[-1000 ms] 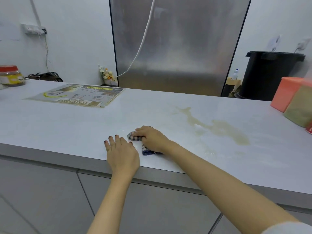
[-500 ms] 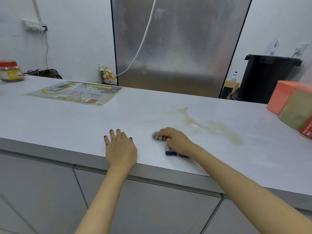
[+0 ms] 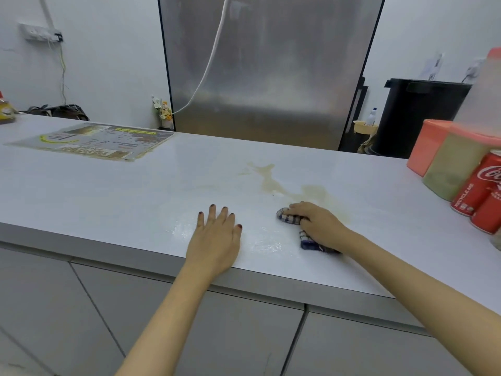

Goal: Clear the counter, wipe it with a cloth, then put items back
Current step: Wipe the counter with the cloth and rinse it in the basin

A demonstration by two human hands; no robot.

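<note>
The white counter (image 3: 108,191) runs across the view. My right hand (image 3: 321,222) presses a bunched blue-and-white striped cloth (image 3: 288,217) onto it, at the near edge of a brownish spill (image 3: 284,185). My left hand (image 3: 215,237) lies flat on the counter near the front edge, fingers spread, holding nothing. A wet sheen (image 3: 260,240) shows between the two hands.
At the right stand two red cola cans (image 3: 479,185), an orange-lidded container of greenish powder (image 3: 455,169) and an orange box (image 3: 425,146). A laminated sheet (image 3: 92,141) lies at the back left, a jar (image 3: 5,111) at the far left. Behind are a steel fridge (image 3: 271,69) and a black bin (image 3: 417,118).
My right hand has slid the cloth to the right along the counter, up to the spill. My left hand has stayed flat in place.
</note>
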